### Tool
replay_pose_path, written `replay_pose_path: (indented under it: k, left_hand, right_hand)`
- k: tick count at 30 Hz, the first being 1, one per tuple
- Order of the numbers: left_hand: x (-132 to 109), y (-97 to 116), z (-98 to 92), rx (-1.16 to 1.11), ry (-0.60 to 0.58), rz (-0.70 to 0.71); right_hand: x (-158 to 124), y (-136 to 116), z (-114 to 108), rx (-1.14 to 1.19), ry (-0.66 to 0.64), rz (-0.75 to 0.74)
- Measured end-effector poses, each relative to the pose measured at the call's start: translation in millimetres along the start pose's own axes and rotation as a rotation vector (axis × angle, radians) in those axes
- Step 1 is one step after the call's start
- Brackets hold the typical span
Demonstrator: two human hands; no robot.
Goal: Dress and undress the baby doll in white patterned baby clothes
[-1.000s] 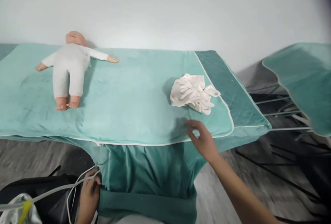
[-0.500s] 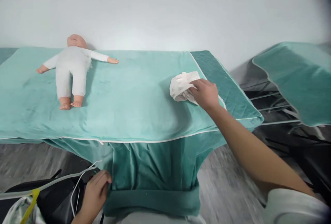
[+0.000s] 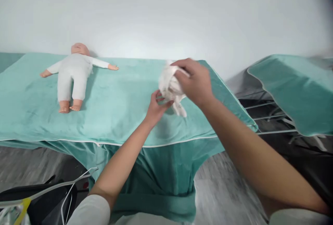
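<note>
A crumpled white cloth (image 3: pixel 169 86) with a faint print is lifted just above the teal blanket (image 3: pixel 125 107) that covers the table. My right hand (image 3: pixel 196 82) grips the cloth from above, fingers closed round it. From below, my left hand (image 3: pixel 156 106) pinches the cloth's lower edge. A baby doll (image 3: pixel 70 74) in a white bodysuit lies on its back at the far left of the blanket, arms spread, well away from both hands.
A second teal-covered surface (image 3: pixel 291 89) stands at the right, with a dark metal frame beneath it. White cords and a black bag (image 3: pixel 41 197) lie on the floor at lower left. A white wall runs behind the table.
My right hand has lifted the white cloth off the blanket and brought it left. My left hand rose from the cords at the table's front and took the cloth's lower edge.
</note>
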State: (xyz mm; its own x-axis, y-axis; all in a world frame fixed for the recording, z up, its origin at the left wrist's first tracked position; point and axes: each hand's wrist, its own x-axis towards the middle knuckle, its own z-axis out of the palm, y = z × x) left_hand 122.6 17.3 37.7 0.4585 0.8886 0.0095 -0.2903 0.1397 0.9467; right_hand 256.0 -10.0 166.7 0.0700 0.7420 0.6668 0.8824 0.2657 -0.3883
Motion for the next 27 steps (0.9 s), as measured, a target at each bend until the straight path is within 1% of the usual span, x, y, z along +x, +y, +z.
replay_pose_path:
  k: [1, 2, 3, 4, 6, 8, 9, 11, 13, 15, 16, 18, 20, 21, 22, 23, 24, 26, 27]
  left_hand:
    - [7, -2, 0.6, -0.031, 0.051, -0.007]
    - [11, -5, -3.2, -0.050, 0.095, -0.006]
    - [12, -9, -10.8, -0.079, 0.132, -0.006]
    - [12, -14, -21.1, -0.128, 0.163, -0.020]
    - [9, -22, -44.3, -0.292, 0.171, -0.089]
    - [3, -28, -63.2, -0.474, 0.106, -0.147]
    - [1, -30, -69.0, -0.527, 0.068, -0.152]
    - [-4, -32, -73.6, -0.565, 0.022, -0.107]
    - [-9, -35, -72.5, -0.567, 0.051, -0.056]
    - [-14, -36, -71.5, -0.563, 0.093, -0.052]
    - [-17, -36, -72.4, -0.558, 0.095, -0.069]
    - [-26, -34, -78.2, -0.530, 0.047, -0.123]
    - [-39, -31, -88.6, -0.456, -0.007, -0.177]
    - [-46, -28, -95.0, -0.385, -0.004, -0.193]
    - [-53, -25, -101.7, -0.283, 0.030, -0.189]
    - [-59, -22, -108.5, -0.148, 0.093, -0.149]
    - [-63, -18, -115.1, 0.015, 0.176, -0.066]
    - [-65, -9, -127.4, 0.361, 0.333, 0.197]
    - [-63, -5, -132.7, 0.512, 0.375, 0.328]
  right_hand:
    - [-5, -9, 7, 0.038, -0.094, -0.066]
    - [-12, -16, 16, 0.064, -0.184, -0.116]
    - [-23, -20, 26, 0.072, -0.248, -0.142]
    - [-37, -21, 36, 0.064, -0.278, -0.142]
    - [-69, -17, 60, 0.016, -0.236, -0.068]
    - [-103, -9, 84, 0.002, -0.145, 0.058]
    - [-117, -5, 95, -0.003, -0.099, 0.126]
    - [-139, 0, 115, 0.004, -0.044, 0.253]
    - [-149, 1, 132, 0.057, -0.032, 0.368]
    - [-150, -3, 142, 0.141, -0.036, 0.473]
    - [-149, -5, 144, 0.183, -0.041, 0.515]
    - [-144, -7, 143, 0.251, -0.059, 0.559]
    - [-138, -7, 135, 0.277, -0.063, 0.546]
    - [-135, -6, 129, 0.262, -0.054, 0.522]
    - [-132, -5, 122, 0.229, -0.037, 0.493]
    - [-128, -5, 116, 0.185, -0.013, 0.460]
    - [-125, -5, 110, 0.139, 0.012, 0.423]
    - [-118, -8, 101, 0.065, 0.055, 0.342]
    - [-114, -11, 99, 0.034, 0.076, 0.303]
